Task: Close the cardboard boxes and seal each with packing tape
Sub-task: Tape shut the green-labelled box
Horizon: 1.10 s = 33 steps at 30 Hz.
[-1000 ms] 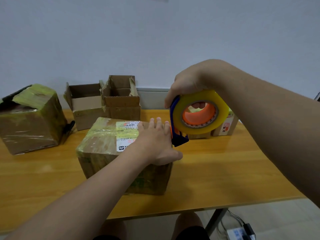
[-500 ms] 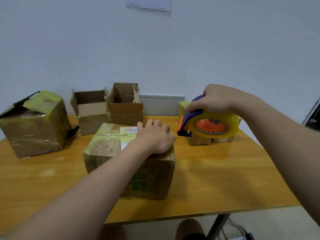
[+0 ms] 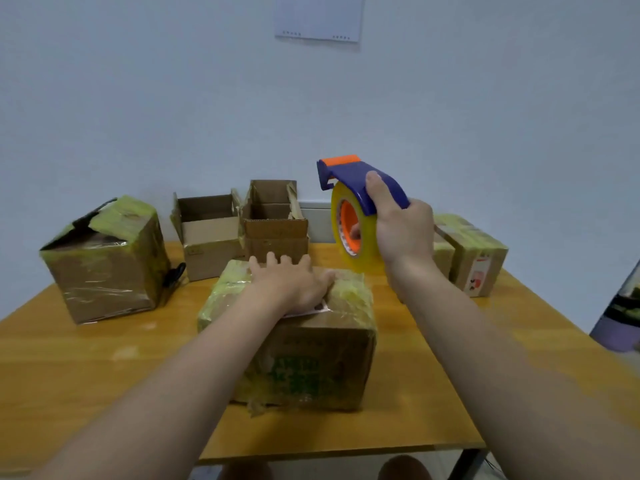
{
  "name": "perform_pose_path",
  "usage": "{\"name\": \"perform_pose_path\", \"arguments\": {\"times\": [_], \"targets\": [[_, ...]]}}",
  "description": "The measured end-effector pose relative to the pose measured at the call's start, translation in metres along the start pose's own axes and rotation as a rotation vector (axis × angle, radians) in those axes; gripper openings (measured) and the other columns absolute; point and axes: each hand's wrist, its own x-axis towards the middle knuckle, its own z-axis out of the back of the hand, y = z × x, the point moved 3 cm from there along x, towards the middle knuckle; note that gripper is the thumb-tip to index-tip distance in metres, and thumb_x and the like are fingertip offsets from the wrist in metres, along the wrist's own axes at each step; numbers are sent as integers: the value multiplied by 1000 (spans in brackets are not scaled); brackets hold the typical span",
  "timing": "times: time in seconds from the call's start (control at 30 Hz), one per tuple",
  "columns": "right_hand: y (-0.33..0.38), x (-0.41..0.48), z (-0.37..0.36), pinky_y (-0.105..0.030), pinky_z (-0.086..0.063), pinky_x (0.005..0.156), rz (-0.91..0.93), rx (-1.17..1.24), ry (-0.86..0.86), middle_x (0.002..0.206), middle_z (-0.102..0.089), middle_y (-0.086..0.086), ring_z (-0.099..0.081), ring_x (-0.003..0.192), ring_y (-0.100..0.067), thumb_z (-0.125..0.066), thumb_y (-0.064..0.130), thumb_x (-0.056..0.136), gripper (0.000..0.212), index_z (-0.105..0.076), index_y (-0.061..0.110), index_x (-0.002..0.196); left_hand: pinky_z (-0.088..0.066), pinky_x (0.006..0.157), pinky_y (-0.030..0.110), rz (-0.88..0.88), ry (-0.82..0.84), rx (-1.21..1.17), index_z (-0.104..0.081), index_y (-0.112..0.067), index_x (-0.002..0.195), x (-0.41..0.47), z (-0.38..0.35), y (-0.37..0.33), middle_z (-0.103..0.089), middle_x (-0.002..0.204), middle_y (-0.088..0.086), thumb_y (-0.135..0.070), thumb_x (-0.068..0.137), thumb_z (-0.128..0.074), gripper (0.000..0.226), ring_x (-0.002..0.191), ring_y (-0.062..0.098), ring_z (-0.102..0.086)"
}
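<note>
Compared with half a second ago, our right hand (image 3: pixel 403 233) has lifted the tape dispenser (image 3: pixel 367 187) and turned it. The roll of yellowish tape (image 3: pixel 362 244) now stands on its edge instead of lying nearly flat, and the orange cutter end points up and to the left. We grip the blue handle with this hand: the thumb lies on top of it, and a fingertip shows inside the orange core of the roll. The dispenser hangs in the air just behind the far right corner of the middle box (image 3: pixel 311 351), not touching it. Our left hand (image 3: pixel 291 284) stays flat on the top of this box, with the fingers straight and a little spread, pointing away from us. The closed top under it is covered with yellowish tape.

The middle box stands on a wooden table (image 3: pixel 86 368). At the left stands a large taped box (image 3: pixel 104 268) with a dark gap at its top. Behind the middle box, two open boxes (image 3: pixel 207 237) stand side by side. At the right, near the table edge, are two more taped boxes (image 3: pixel 474 258). The wall (image 3: pixel 138 98) behind is pale, and a sheet of paper (image 3: pixel 318 19) hangs on it. A purple object (image 3: pixel 620 327) shows at the right edge; we cannot tell what it is.
</note>
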Motion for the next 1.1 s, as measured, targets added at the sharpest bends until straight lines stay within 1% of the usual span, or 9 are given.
{"name": "perform_pose_path", "arguments": {"times": [0.13,0.3,0.4,0.5,0.6,0.67,0.73,0.93,1.1], "targets": [[-22,-20,-33,-23,-57,63,-14,117,-23,74,-73,7,-72,73,-9,-59,54,97,34,-69,24,85,1,128,57,12,22,-31,-4,-19,167,3,-7,0,-8,174,13,-59,106,-14,74,160,36,2],[-38,-26,-35,-12,-50,53,-42,255,-92,75,-70,11,-70,68,0,-59,46,99,24,-65,24,95,-15,127,44,-104,14,-157,-23,-7,163,1,3,22,-22,171,11,-41,113,-22,61,160,28,-13],[-39,-27,-37,-12,-51,57,-5,213,-45,91,-71,10,-71,82,-2,-58,53,96,25,-63,29,102,-7,130,47,-164,18,-23,-10,-26,167,-1,-4,45,-3,175,3,-57,109,-18,66,161,26,1],[-41,-30,-38,-13,-52,57,10,221,-37,94,-70,13,-69,85,5,-56,55,92,23,-59,33,97,0,126,59,46,-34,-22,-4,-44,164,-9,-10,61,5,174,4,-83,95,-16,80,160,34,9],[-44,-31,-35,-13,-52,56,13,242,-33,82,-69,20,-70,81,5,-57,47,98,14,-60,33,96,-18,123,63,193,-17,-92,-4,-46,164,-18,-7,60,11,174,10,-95,83,-23,97,158,46,1],[-45,-30,-34,-14,-53,58,15,252,-29,83,-70,19,-71,84,2,-57,47,98,15,-61,33,98,-34,118,58,214,7,-93,-1,-46,164,-17,-4,64,16,173,12,-96,81,-22,99,154,49,-19],[-48,-28,-34,-15,-54,59,7,268,-29,86,-72,17,-71,86,1,-57,49,98,16,-62,33,100,-38,116,54,191,40,-101,0,-49,163,-13,-2,72,15,173,8,-91,86,-19,89,153,44,-29],[-51,-25,-37,-16,-55,59,-4,286,-9,81,-71,26,-71,86,3,-57,49,98,15,-61,34,99,-27,120,57,109,91,-136,2,-62,157,-7,-7,88,11,174,3,-82,94,-16,68,159,36,-11],[-51,-25,-36,-16,-55,61,-5,315,-4,86,-73,16,-72,87,-1,-58,49,98,20,-64,31,102,-32,119,52,127,33,-153,-2,-53,161,-14,-4,84,7,175,3,-80,97,-18,72,156,38,-24]]}}
